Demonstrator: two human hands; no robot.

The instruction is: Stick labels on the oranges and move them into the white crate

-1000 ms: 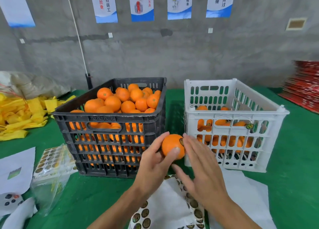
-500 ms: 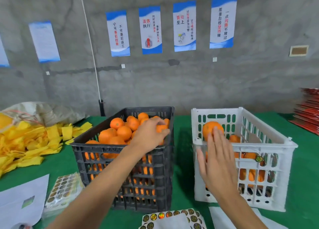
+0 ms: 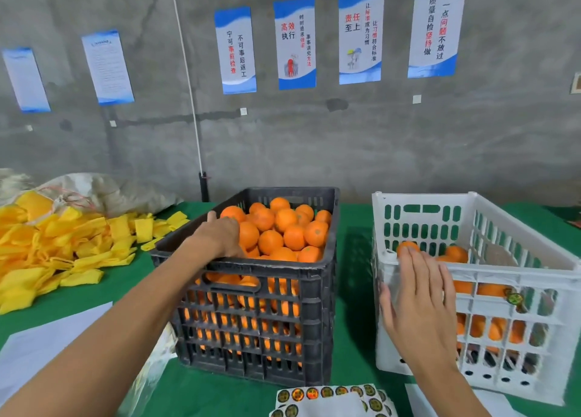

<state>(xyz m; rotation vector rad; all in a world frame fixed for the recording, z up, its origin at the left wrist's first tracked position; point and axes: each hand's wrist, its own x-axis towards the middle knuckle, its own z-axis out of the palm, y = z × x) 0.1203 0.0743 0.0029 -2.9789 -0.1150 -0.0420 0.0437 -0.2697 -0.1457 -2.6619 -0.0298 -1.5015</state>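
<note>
The left hand (image 3: 220,235) reaches into the black crate (image 3: 251,297), fingers curled onto the heaped oranges (image 3: 283,228) directly beneath; whether it grips one is unclear. The right hand (image 3: 418,290) hovers flat, released, against the white crate (image 3: 509,290).

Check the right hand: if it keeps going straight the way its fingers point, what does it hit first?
Probably the orange at the fingertips of the right hand, just inside the white crate near its front rim; depth is unclear.

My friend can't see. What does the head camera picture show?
A person's left hand reaches into a black crate piled with oranges, while the right hand, fingers straight, is at the near rim of a white crate holding a few oranges. Both crates stand on a green table, with a sticker sheet in front.
</note>
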